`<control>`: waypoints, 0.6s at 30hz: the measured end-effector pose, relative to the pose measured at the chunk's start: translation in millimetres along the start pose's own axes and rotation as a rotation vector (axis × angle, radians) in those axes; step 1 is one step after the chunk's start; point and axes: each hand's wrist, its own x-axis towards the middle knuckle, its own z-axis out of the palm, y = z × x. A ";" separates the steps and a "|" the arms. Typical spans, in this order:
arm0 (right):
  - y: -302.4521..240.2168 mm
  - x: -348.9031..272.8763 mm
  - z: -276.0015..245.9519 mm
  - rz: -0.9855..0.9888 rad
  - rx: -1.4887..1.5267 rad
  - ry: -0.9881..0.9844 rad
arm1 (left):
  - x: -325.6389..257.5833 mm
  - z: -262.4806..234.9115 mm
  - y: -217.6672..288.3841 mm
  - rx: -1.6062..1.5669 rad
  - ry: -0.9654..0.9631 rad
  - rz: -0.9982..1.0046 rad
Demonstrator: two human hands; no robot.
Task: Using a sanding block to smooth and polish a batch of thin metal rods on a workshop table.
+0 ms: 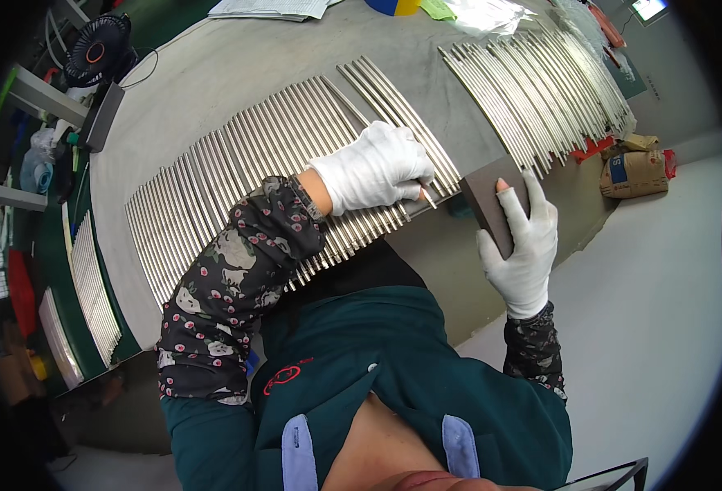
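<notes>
My left hand [377, 168], in a white glove, is closed with thumb and fingers pinched around a thin metal rod [430, 199], whose tip sticks out past the fingers. Most of that rod is hidden beneath the glove. Under this hand and forearm lies a long row of shiny metal rods [238, 155], side by side on the grey table. My right hand [524, 237], gloved with some fingertips bare, grips a dark brown-grey rectangular block [488, 200] just off the table's near edge. The block is close to the rod's tip; I cannot tell whether they touch.
Another batch of metal rods [541, 98] lies at the far right of the grey table [205, 90]. A black fan [97, 51] stands far left, papers [271, 8] lie at the back, and a brown bag [635, 173] rests beyond the right edge. More rods [95, 286] lie on a green surface at left.
</notes>
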 end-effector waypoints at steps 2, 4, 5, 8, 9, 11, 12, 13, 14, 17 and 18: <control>0.8 -0.7 -1.6 0.012 0.027 -0.007 | -4.0 -3.3 11.1 0.122 0.094 -0.010; 3.8 -3.9 -1.2 0.038 0.046 -0.017 | -4.7 -11.2 16.4 0.181 0.025 -0.093; 5.6 -5.7 -0.7 0.033 0.046 -0.007 | -8.0 -11.9 14.8 0.177 0.020 -0.091; 6.5 -7.7 -1.5 0.031 0.074 -0.003 | -18.1 -18.6 10.3 0.034 -0.179 -0.144; 5.8 -8.2 -2.2 0.041 0.097 -0.016 | -16.2 -21.0 12.3 0.037 -0.177 -0.147; 2.6 -7.2 -3.3 0.010 0.094 -0.006 | -7.4 -27.3 19.1 0.090 -0.362 -0.228; 2.7 -6.9 -3.0 -0.014 0.085 0.004 | -2.9 -27.8 18.0 0.114 -0.384 -0.189; 3.3 -7.4 -3.2 -0.012 0.082 0.006 | -1.0 -26.3 15.1 0.115 -0.383 -0.185; 3.9 -8.7 -3.6 -0.006 0.081 0.000 | 0.1 -22.7 11.4 0.049 -0.380 -0.191; -1.1 -9.2 -6.7 -0.011 0.081 -0.012 | -9.5 -9.3 0.3 -0.071 -0.233 -0.178; -3.1 -9.2 -8.3 -0.015 0.074 -0.025 | -10.3 -7.1 -1.0 -0.119 -0.167 -0.170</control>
